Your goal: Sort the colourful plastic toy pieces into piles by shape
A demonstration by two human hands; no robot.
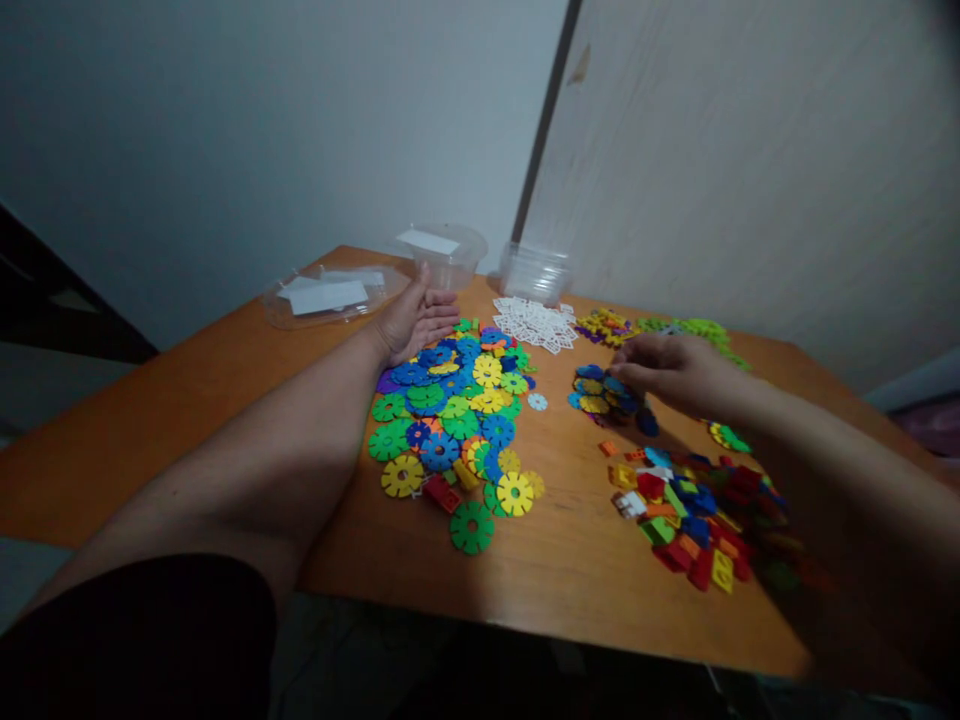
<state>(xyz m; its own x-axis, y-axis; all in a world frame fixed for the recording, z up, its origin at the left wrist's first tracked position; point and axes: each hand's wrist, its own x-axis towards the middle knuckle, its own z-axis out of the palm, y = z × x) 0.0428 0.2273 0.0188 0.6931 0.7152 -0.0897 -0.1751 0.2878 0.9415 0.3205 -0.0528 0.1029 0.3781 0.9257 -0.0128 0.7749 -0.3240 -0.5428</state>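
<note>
My left hand (421, 318) is open, palm turned inward and fingers stretched out, at the far left edge of a wide pile of slotted plastic discs (441, 452) in blue, green, yellow and orange. On the right, my right hand (667, 362) has its fingers curled together over a smaller pile of blue and yellow slotted discs (592, 404). Whatever its fingertips hold, if anything, is hidden. Between the two piles lies one small pale disc (537, 401). A red building brick (442, 494) rests at the near edge of the wide pile.
Building bricks (694, 535) lie heaped at the near right. White lattice pieces (536, 323), yellow and purple pieces (604, 327) and lime-green pieces (701, 329) line the back. Behind stand a round clear tub (461, 262) and stacked clear containers (536, 275); a clear lid (274, 312) with papers lies left.
</note>
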